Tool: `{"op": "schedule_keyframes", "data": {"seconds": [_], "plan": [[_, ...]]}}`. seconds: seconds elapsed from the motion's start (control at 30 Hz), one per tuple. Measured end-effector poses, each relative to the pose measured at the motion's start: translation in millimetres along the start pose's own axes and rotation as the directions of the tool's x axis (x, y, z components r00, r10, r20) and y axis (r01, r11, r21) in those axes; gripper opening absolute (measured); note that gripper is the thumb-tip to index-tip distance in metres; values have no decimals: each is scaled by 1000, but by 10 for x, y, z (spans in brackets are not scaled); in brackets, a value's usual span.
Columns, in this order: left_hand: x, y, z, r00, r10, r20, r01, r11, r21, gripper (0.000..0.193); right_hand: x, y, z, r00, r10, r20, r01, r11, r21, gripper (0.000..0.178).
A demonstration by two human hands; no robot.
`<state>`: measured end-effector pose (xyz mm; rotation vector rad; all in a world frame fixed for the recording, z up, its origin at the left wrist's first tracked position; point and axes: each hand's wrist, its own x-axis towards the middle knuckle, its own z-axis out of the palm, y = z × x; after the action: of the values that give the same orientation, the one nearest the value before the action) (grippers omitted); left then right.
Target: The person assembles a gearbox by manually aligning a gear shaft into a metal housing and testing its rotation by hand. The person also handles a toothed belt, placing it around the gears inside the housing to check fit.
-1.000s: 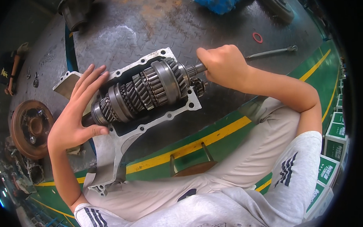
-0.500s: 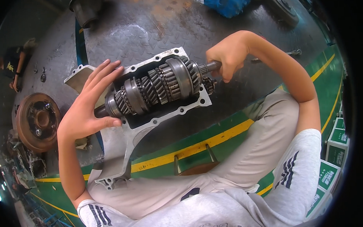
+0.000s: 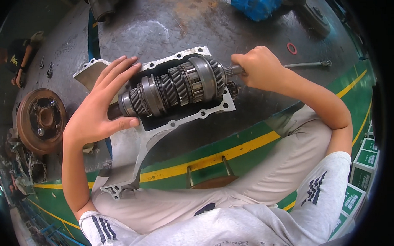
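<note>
A grey metal gearbox housing (image 3: 179,125) lies before me, its open side up. Inside it rests a shaft carrying several helical gears and smooth rings, the gear shaft (image 3: 174,87), tilted slightly up to the right. My right hand (image 3: 258,69) is closed in a fist round the shaft's splined right end. My left hand (image 3: 96,102) spans the shaft's left end with fingers stretched apart: fingertips lie along the housing's far rim, thumb at its near rim. Below the right end, a second, smaller gear (image 3: 234,90) pokes out past the housing.
A rusty brake drum (image 3: 41,122) stands at the left, a blue casting (image 3: 255,4) at the far right. Near my right forearm lie a red ring (image 3: 292,48) and a thin grey rod (image 3: 308,64). Another person's arm (image 3: 24,61) shows at far left. Green boxes (image 3: 353,197) stand at right.
My right fist has turned on the shaft end, its knuckles now higher and the hanging fingers tucked away. The red ring has come into sight beside my forearm. The whole view has shifted slightly.
</note>
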<state>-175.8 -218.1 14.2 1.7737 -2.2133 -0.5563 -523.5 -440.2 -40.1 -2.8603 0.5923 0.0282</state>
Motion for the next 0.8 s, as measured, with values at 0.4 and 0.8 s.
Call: {"op": "schedule_keyframes", "data": {"seconds": [0.4,0.8], "plan": [[10,95,-8,999,-34,-5,34,999,40,103,26,-325,-219,806,-437,-399,462,886,-37,77],[71,324,13,986,39,-163,-17,991,132,89,217,-519,-113,800,-414,-435,490,868,75,86]]}}
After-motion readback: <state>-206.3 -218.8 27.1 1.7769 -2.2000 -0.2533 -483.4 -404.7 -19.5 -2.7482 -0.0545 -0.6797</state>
